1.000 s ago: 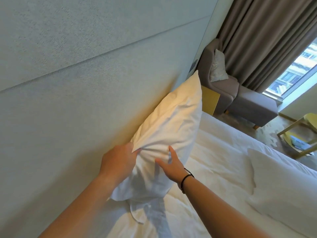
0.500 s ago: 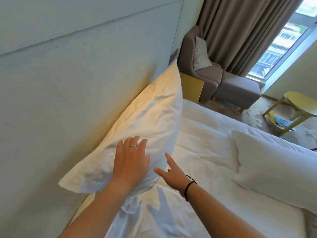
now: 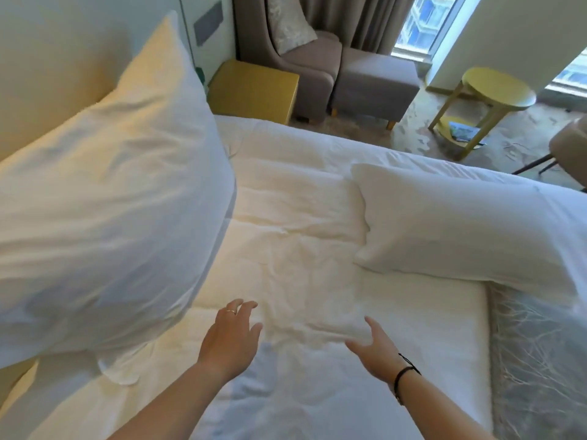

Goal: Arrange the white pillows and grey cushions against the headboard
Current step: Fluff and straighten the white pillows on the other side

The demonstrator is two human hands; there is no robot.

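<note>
A large white pillow [image 3: 108, 198] leans upright against the pale headboard [image 3: 47, 74] on the left. A second white pillow [image 3: 460, 223] lies flat on the white bed [image 3: 286, 249] to the right. My left hand [image 3: 230, 336] hovers open over the sheet just right of the leaning pillow's lower corner, not touching it. My right hand [image 3: 374, 350], with a black band at the wrist, is also open and empty above the sheet, a short way below the flat pillow. No grey cushion lies on the bed.
Beyond the bed stand a yellow bedside cube [image 3: 254, 90], a grey armchair with a patterned cushion [image 3: 292, 23], a grey footstool [image 3: 374, 81] and a round yellow side table [image 3: 495, 90]. A patterned grey bed cover [image 3: 540, 360] lies at the right edge.
Both hands have let go of the leaning pillow and drawn back over the sheet. The view has swung right and down, bringing the flat pillow and floor into sight.
</note>
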